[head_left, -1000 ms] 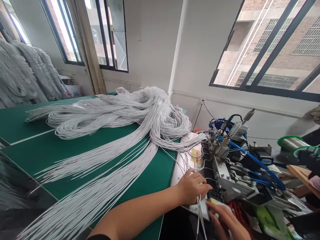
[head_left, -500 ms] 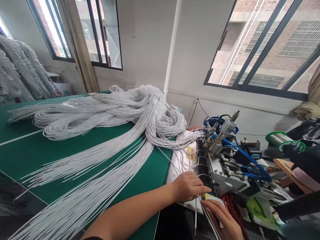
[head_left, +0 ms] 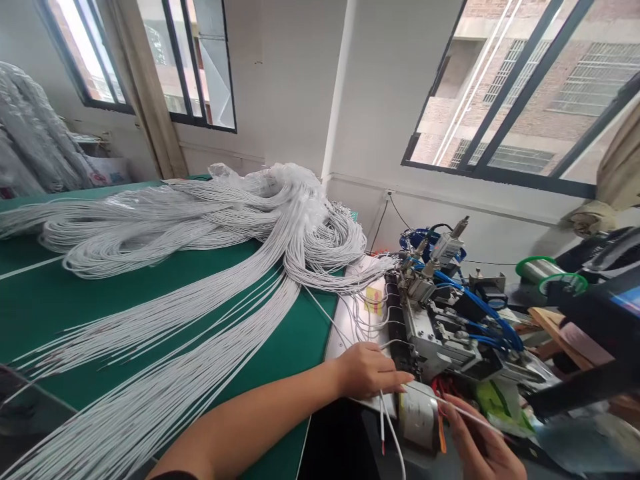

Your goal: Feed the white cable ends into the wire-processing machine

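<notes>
My left hand (head_left: 367, 371) is closed over thin white cables at the front of the machine's white plate (head_left: 346, 327). Two lengths hang below its fingers, one with a small red tip. A white cable (head_left: 463, 408) stretches from near my left fingertips to my right hand (head_left: 483, 443), which pinches it between thumb and fingers. Behind my left hand is the assembly machine (head_left: 430, 320), with metal cylinders and blue air hoses. Several cables lie along its black rail (head_left: 397, 320). The exact grip inside my left hand is hidden.
Large bundles of white cable (head_left: 210, 307) spread over the green table (head_left: 285, 360). A pale cylindrical object (head_left: 419, 417) sits below the machine, between my hands. A green-rimmed wire spool (head_left: 550, 277), red wires (head_left: 440, 387) and a dark monitor arm (head_left: 575, 383) are on the right.
My right hand has moved right, away from my left hand, drawing one cable out between them. My left hand stays near the plate. The view has turned slightly right.
</notes>
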### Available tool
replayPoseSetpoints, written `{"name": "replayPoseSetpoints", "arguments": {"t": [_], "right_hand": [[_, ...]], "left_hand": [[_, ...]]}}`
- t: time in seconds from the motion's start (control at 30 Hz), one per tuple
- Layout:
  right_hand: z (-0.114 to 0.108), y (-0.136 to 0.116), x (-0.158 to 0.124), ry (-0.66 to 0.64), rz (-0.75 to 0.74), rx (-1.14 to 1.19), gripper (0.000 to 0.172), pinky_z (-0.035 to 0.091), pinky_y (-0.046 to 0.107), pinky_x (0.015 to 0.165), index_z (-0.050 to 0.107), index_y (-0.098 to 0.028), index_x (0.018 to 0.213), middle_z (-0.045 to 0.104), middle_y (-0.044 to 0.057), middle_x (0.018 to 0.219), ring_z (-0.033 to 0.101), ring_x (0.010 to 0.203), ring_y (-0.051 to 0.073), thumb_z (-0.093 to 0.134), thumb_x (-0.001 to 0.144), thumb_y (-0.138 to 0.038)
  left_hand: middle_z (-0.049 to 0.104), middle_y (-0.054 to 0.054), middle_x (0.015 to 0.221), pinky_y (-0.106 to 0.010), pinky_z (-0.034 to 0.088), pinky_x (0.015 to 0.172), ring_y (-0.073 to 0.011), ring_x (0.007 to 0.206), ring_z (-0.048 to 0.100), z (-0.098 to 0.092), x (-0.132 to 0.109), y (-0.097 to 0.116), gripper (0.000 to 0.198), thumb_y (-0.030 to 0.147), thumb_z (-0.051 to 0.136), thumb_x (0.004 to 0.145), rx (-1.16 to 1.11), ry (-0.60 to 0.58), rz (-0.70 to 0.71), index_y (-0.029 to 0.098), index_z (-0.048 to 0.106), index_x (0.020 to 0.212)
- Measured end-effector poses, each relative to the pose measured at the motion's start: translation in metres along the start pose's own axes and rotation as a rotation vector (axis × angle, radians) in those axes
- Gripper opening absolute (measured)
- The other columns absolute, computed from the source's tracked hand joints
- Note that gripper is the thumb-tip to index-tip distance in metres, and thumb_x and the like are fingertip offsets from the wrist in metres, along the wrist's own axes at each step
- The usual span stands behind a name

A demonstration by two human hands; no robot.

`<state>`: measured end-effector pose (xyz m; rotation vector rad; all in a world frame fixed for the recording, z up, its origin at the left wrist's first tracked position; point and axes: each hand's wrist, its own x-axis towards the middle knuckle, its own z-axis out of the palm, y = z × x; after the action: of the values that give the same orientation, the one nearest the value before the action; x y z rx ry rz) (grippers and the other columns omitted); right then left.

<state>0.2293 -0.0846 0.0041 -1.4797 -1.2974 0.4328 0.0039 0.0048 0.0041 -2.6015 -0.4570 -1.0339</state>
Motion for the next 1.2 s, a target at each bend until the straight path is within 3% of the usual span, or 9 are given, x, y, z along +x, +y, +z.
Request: {"name": "replayPoseSetpoints", "arguments": {"t": [0.2, 0.4, 0.57, 0.73, 0.83, 1.03, 1.2], "right_hand": [[0.003, 0.008, 0.005, 0.201, 0.156, 0.232, 0.042, 0.052, 0.029, 0.068, 0.076, -0.013, 0.087, 0.074, 0.01, 0.088, 0.066, 0.081, 0.025, 0.074, 0.068, -0.051], [0.008, 0.006, 0.004, 0.268, 0.175, 0.295, 0.046, 0.051, 0.03, 0.061, 0.076, -0.012, 0.092, 0.073, 0.01, 0.078, 0.065, 0.07, 0.023, 0.072, 0.07, -0.051], [0.013, 0.009, 0.004, 0.231, 0.204, 0.322, 0.045, 0.051, 0.029, 0.062, 0.075, -0.012, 0.094, 0.073, 0.011, 0.084, 0.065, 0.073, 0.023, 0.071, 0.071, -0.05], [0.019, 0.009, 0.009, 0.191, 0.268, 0.514, 0.037, 0.048, 0.025, 0.056, 0.075, -0.014, 0.092, 0.071, 0.007, 0.079, 0.062, 0.066, 0.018, 0.074, 0.071, -0.045], [0.02, 0.008, 0.012, 0.15, 0.269, 0.594, 0.032, 0.046, 0.023, 0.054, 0.075, -0.016, 0.089, 0.069, 0.004, 0.072, 0.06, 0.063, 0.015, 0.075, 0.071, -0.043], [0.023, 0.005, 0.016, 0.032, 0.251, 0.513, 0.037, 0.034, 0.02, 0.041, 0.072, -0.016, 0.096, 0.068, 0.005, 0.073, 0.048, 0.049, 0.01, 0.071, 0.075, -0.047], [0.025, 0.006, 0.02, -0.039, 0.259, 0.49, 0.043, 0.037, 0.021, 0.043, 0.071, -0.014, 0.099, 0.069, 0.008, 0.076, 0.052, 0.051, 0.011, 0.069, 0.075, -0.05]], "left_hand": [[0.056, 0.006, 0.054, -0.024, 0.033, 0.048, -0.0077, 0.046, 0.048, -0.004, -0.001, 0.004, 0.03, 0.043, 0.05, 0.094, -0.047, 0.108, 0.014, 0.019, 0.063, 0.108], [0.058, 0.005, 0.056, -0.024, 0.033, 0.05, -0.0086, 0.047, 0.049, -0.004, -0.002, 0.006, 0.022, 0.033, 0.047, 0.096, -0.081, 0.07, 0.008, 0.019, 0.063, 0.104], [0.057, 0.002, 0.059, -0.027, 0.036, 0.055, -0.0113, 0.053, 0.052, -0.002, -0.001, 0.008, 0.02, 0.023, 0.044, 0.094, -0.043, -0.002, -0.036, 0.017, 0.061, 0.085], [0.055, 0.003, 0.06, -0.028, 0.035, 0.055, -0.012, 0.054, 0.052, -0.004, 0.001, 0.007, 0.019, 0.025, 0.042, 0.096, -0.037, 0.004, -0.024, 0.019, 0.06, 0.093], [0.055, 0.003, 0.061, -0.028, 0.036, 0.057, -0.0121, 0.056, 0.05, -0.005, 0.002, 0.007, 0.02, 0.025, 0.043, 0.097, -0.036, 0.015, -0.056, 0.019, 0.058, 0.086], [0.055, 0.001, 0.067, -0.029, 0.038, 0.066, -0.014, 0.063, 0.05, 0.005, -0.001, 0.006, 0.023, 0.019, 0.043, 0.095, 0.012, -0.001, -0.182, 0.018, 0.052, 0.073], [0.056, -0.001, 0.071, -0.032, 0.038, 0.073, -0.0149, 0.065, 0.051, 0.011, -0.005, 0.004, 0.022, 0.017, 0.04, 0.094, 0.025, -0.065, -0.262, 0.017, 0.052, 0.076]]}}
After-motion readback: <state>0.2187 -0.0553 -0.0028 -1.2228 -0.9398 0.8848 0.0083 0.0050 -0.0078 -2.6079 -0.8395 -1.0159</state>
